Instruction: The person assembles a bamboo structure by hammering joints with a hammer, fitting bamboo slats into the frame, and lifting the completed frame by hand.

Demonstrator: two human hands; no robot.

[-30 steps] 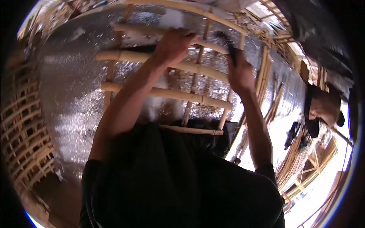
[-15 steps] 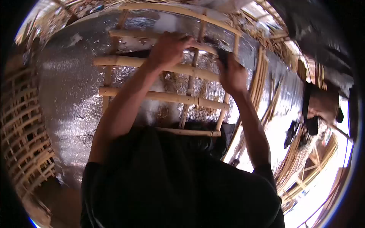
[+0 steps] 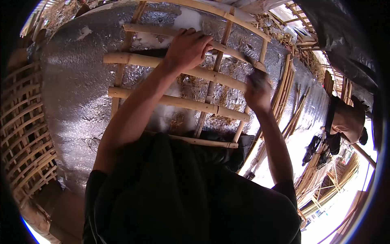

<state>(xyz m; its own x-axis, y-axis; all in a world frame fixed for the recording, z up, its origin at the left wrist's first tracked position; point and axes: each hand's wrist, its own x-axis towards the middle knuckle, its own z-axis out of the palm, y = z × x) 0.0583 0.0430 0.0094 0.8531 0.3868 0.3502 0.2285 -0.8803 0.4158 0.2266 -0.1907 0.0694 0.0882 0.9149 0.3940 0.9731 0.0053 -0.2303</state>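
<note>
A frame of bamboo poles crossed with flat slats (image 3: 213, 83) lies across the upper middle of the view. My left hand (image 3: 189, 48) is closed around the second pole from the top (image 3: 152, 29), near the middle slat. To its right, my right hand (image 3: 258, 91) is wrapped round a dark tool (image 3: 254, 73), blurred by motion. The tool is near the right end of that same pole, and whether it touches the bamboo cannot be made out.
Shiny silver sheeting (image 3: 77, 101) lies under the frame. A woven bamboo lattice (image 3: 26, 134) stands at the left. Long bamboo strips (image 3: 283, 85) lie at the right. Another person (image 3: 345, 120) is at the far right, near bundled strips (image 3: 317, 175).
The frame and my left hand first shifted slightly left in view, then back right. My right hand has moved lower relative to the frame, and the dark tool has changed its angle.
</note>
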